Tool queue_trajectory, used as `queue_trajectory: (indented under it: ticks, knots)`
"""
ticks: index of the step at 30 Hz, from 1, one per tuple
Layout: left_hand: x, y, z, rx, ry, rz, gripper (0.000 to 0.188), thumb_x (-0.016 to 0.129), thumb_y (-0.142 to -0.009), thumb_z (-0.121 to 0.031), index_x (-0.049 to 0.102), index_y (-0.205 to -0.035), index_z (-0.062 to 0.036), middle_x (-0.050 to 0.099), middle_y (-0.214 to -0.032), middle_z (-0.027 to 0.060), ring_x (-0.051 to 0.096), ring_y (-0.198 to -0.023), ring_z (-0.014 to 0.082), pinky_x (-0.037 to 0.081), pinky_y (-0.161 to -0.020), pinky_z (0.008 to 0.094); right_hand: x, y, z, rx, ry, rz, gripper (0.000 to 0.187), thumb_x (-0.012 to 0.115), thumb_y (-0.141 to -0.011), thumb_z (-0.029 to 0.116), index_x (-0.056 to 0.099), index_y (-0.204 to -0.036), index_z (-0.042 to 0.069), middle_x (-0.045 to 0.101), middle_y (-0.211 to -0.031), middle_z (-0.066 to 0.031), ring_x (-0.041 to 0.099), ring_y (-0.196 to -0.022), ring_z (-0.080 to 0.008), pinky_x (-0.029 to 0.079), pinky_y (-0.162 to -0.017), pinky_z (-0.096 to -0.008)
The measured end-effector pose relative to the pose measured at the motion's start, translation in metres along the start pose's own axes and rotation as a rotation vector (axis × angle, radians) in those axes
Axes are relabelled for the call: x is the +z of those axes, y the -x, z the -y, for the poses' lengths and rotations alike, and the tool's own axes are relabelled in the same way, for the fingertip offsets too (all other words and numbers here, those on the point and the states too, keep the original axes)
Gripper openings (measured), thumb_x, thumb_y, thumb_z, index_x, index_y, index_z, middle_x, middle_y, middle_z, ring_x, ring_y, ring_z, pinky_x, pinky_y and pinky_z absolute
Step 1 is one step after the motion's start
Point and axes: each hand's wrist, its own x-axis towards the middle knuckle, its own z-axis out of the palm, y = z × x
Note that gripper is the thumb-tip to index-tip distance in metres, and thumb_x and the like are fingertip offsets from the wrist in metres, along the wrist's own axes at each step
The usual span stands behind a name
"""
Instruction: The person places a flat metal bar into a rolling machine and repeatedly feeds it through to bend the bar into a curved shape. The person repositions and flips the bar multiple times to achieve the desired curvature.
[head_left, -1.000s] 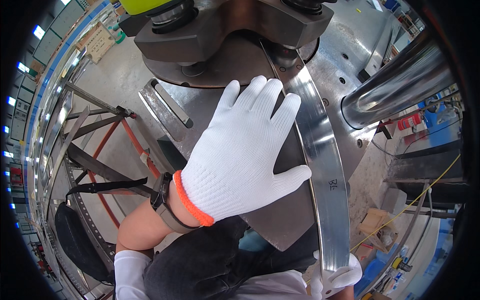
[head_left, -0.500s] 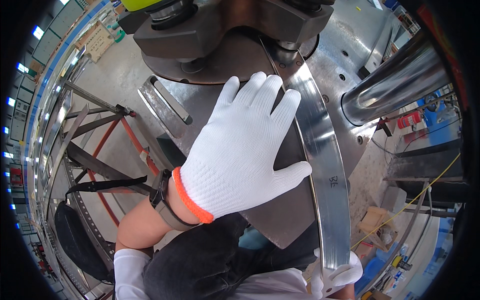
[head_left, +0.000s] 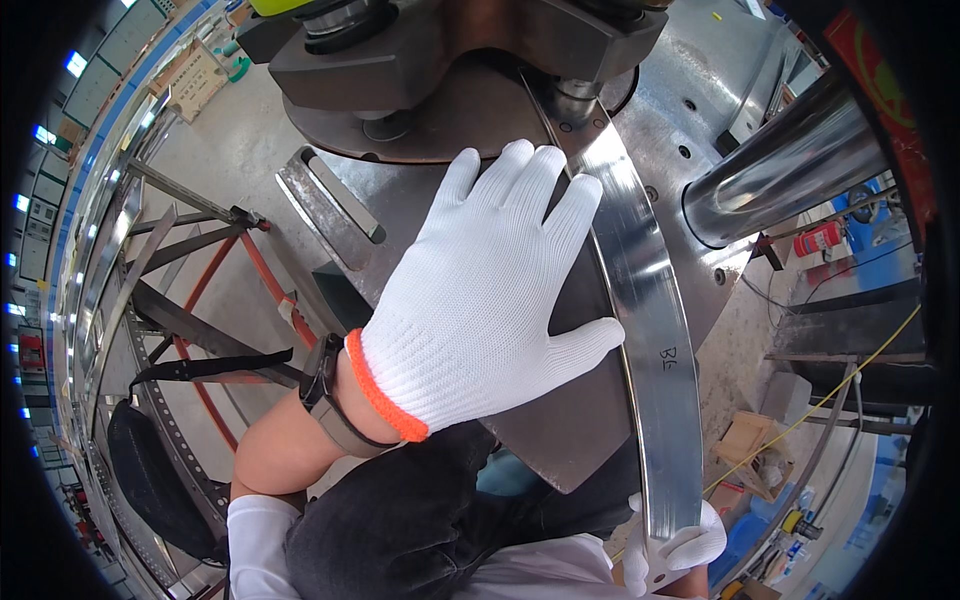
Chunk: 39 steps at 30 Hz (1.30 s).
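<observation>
Dark steel plate (head_left: 572,435): underneath
White-gloved left hand (head_left: 480,300): fingers apart
Curved shiny steel strip (head_left: 655,350): left hand's 3 o'clock
White-gloved right hand (head_left: 695,546): clamped on strip
Risk: edge may nick left thumb (head_left: 592,345) if right slackens

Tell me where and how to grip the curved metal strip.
Probably take the curved metal strip by its near end, coming from the near side and gripping across both long edges, where the right hand holds it. That end juts past the dark plate, so its edges should be reachable; the far end runs under the machine head.
</observation>
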Motion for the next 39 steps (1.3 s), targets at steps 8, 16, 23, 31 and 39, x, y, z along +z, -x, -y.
queue_trajectory:
  ticks: [8, 16, 23, 31, 39]
  knots:
    - [0.0, 0.001, 0.0, -0.013, -0.024, 0.015, 0.098, 0.09, -0.094, -0.06, 0.06, -0.166, -0.0011, 0.058, -0.166, 0.0281, 0.052, -0.162, 0.0535, 0.036, -0.139, 0.072, -0.024, 0.005, 0.005, 0.01, 0.007, 0.059, 0.113, 0.066, -0.068, -0.016, 0.039, -0.177, -0.019, 0.056, -0.171, -0.0452, 0.077, -0.093, -0.0748, 0.066, -0.07, -0.0722]
    - [-0.003, 0.001, -0.001, -0.025, -0.011, 0.027, 0.099, 0.092, -0.093, -0.059, 0.059, -0.166, 0.0003, 0.058, -0.167, 0.028, 0.052, -0.163, 0.0531, 0.036, -0.14, 0.0711, -0.043, 0.003, 0.011, 0.236, -0.025, 0.257, 0.118, 0.067, -0.068, -0.015, 0.034, -0.181, -0.017, 0.054, -0.176, -0.0424, 0.078, -0.095, -0.0708, 0.067, -0.078, -0.0628]
    - [-0.002, 0.001, -0.002, -0.01, -0.003, 0.013, 0.099, 0.091, -0.094, -0.06, 0.059, -0.166, 0.001, 0.059, -0.166, 0.0279, 0.053, -0.161, 0.0531, 0.036, -0.139, 0.071, -0.008, -0.006, 0.005, 0.258, 0.195, 0.172, 0.111, 0.08, -0.082, 0.0, 0.034, -0.182, -0.015, 0.075, -0.111, -0.0391, 0.078, -0.076, -0.0494, 0.06, -0.063, -0.0481]
    - [0.001, 0.002, -0.001, 0.003, -0.021, -0.01, 0.099, 0.089, -0.096, -0.062, 0.06, -0.166, 0.0008, 0.059, -0.166, 0.0278, 0.054, -0.16, 0.0529, 0.037, -0.139, 0.0704, 0.022, -0.008, 0.005, 0.299, 0.39, 0.03, 0.119, 0.089, -0.086, 0.015, 0.029, -0.185, -0.014, 0.073, -0.087, -0.0354, 0.072, -0.064, -0.0421, 0.055, -0.056, -0.0457]
    - [0.001, 0.001, -0.002, 0.009, -0.015, -0.013, 0.096, 0.089, -0.096, -0.059, 0.059, -0.167, -0.0003, 0.059, -0.167, 0.0266, 0.053, -0.161, 0.0521, 0.037, -0.139, 0.0684, 0.017, -0.013, 0.002, 0.292, 0.403, 0.101, 0.117, 0.087, -0.086, 0.011, 0.03, -0.185, -0.014, 0.073, -0.091, -0.0327, 0.072, -0.067, -0.0398, 0.057, -0.06, -0.0453]
